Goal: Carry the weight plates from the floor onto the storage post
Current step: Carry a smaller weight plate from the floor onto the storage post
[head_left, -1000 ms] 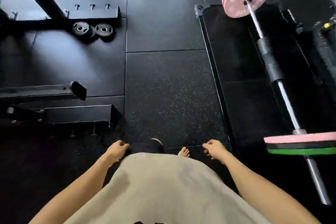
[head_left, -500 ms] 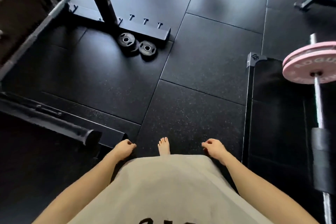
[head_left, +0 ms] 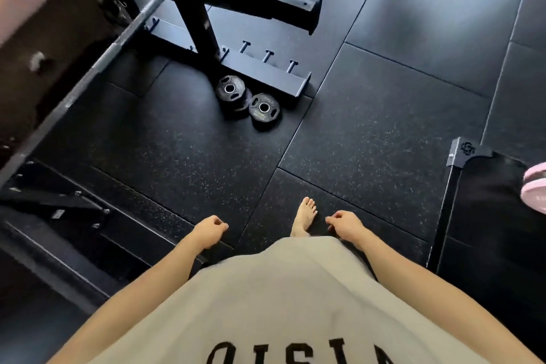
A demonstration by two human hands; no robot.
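Two small black weight plates (head_left: 246,101) are seen on the rubber floor (head_left: 369,127), well ahead of both hands.

The plates lie touching, just beside the rack base (head_left: 260,74) with its short pegs (head_left: 267,55). The left hand (head_left: 209,230) and right hand (head_left: 344,224) are held apart, fingers loosely curled, nothing gripped; a bare foot (head_left: 304,216) is planted between them.

Two black weight plates (head_left: 247,100) w/ silver centre rings are being shown on black floor mats (head_left: 369,127) flecked w/ pale specks. A black rack base (head_left: 266,75) is being seen behind; pink plate (head_left: 536,186) at right edge. A beige shirt (head_left: 280,304) w/ black lettering is being worn.
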